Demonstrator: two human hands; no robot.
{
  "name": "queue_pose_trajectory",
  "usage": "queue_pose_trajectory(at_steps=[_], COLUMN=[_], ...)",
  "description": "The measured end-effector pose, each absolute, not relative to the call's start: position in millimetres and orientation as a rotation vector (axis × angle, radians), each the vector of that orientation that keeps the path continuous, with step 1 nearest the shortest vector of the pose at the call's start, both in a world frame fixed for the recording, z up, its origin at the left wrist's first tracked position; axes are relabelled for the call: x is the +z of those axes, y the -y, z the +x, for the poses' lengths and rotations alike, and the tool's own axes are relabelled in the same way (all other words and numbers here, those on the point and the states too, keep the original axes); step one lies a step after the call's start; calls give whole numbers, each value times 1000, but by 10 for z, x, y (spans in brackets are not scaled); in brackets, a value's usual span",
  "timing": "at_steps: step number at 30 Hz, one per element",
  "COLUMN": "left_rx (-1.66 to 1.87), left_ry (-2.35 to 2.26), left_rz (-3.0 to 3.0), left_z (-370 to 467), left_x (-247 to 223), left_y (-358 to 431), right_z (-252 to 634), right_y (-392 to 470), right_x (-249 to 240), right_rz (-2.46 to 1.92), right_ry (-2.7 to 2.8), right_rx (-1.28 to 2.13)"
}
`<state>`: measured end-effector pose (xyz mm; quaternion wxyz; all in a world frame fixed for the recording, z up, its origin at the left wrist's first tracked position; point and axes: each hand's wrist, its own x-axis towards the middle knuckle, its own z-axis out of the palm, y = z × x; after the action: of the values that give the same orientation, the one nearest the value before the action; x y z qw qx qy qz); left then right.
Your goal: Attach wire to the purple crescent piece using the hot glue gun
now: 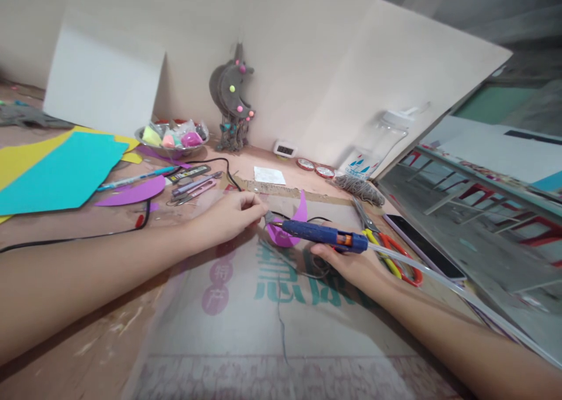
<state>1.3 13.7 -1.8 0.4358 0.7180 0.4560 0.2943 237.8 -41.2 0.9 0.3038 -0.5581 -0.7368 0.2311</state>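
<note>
My right hand (pixel 336 256) is closed round a blue hot glue gun (pixel 316 233), which has a long clear glue stick (pixel 421 268) trailing from its back end. The gun's tip points left and meets the end of a small grey piece (pixel 268 217), pinched in the fingers of my left hand (pixel 246 209); it looks like wrapped yarn. Behind the nozzle, a purple paper crescent (pixel 301 212) is partly covered by the gun. Loose grey yarn (pixel 285 259) runs over the printed sheet below my hands.
Scissors (pixel 373 233) and a phone (pixel 424 245) lie at right, near a grey yarn bundle (pixel 360 190). At left are turquoise card (pixel 61 174), a purple paper piece (pixel 132 194) and a bowl (pixel 171 149). A moon ornament (pixel 223 92) stands against the back board. A black cord (pixel 79 239) crosses the left side.
</note>
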Motion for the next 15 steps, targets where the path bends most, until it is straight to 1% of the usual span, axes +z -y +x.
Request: queue_pose_trajectory(at_steps=[15], left_rx=[746], left_ry=[-1084], left_rz=[1761], left_z=[12], left_x=[-15], left_y=[-150], right_z=[2382], right_y=[412], right_x=[6], right_rz=[-1531], right_ry=[1892], right_rx=[646])
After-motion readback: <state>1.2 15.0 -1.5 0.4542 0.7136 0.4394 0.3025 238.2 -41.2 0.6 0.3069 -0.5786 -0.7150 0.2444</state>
